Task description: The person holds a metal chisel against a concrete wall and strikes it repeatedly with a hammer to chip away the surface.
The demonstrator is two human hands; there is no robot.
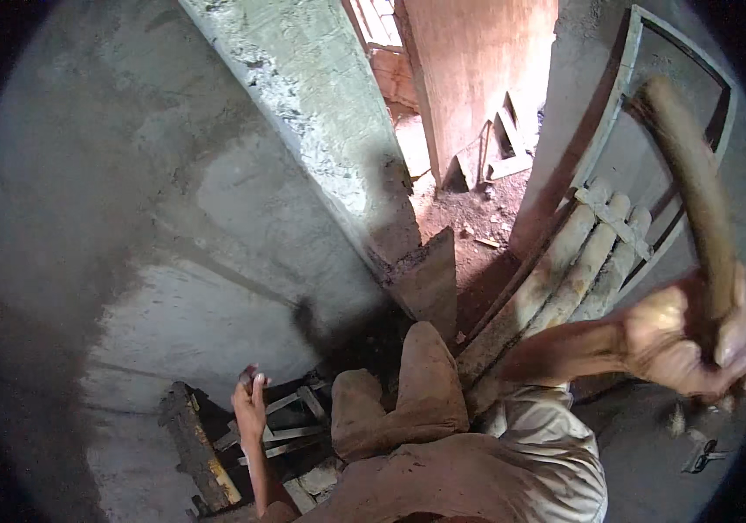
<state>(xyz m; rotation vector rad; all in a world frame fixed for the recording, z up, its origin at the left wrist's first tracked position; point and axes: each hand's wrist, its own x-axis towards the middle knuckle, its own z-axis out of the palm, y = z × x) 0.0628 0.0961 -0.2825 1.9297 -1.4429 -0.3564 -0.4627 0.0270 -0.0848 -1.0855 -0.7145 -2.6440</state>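
My right hand (693,333) is raised at the right, its fingers wrapped around a thick wooden handle (700,176). The handle points up and away, blurred by motion. A darker part sits near its far end, but its kind cannot be made out. Low on the left is my left hand (252,405), held up in front of a grey plastered wall (236,314), with thumb and fingers bent close together. Whether a small thing lies between those fingers cannot be told. My bent knees (428,366) are between the two hands, in dusty brown trousers.
A plank bench or scaffold of worn boards (562,274) runs along my right side. A metal frame (628,59) leans on the wall behind it. Ahead, rubble (484,216) covers the ground by a doorway. Wooden pieces (301,418) and a mortar-caked board (200,451) are at lower left.
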